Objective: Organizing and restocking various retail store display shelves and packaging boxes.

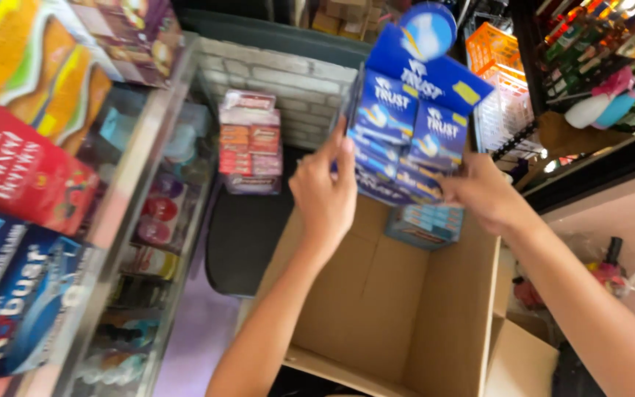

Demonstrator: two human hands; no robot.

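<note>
Cardboard box (398,309) open below | left hand (325,195), right hand (483,195) clasp blue display pack (413,125) | shop shelves (141,191)

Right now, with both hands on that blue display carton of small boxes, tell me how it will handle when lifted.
The blue display carton is held by the left hand and right hand on opposite sides, so it probably wants two-handed support. Its thin card walls likely flex if squeezed. The small boxes stacked in its open front could slide out if it tips forward over the cardboard box.

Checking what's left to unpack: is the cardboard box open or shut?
Open: the cardboard box has its flaps spread, showing bare bottom and one light-blue pack inside.
</note>
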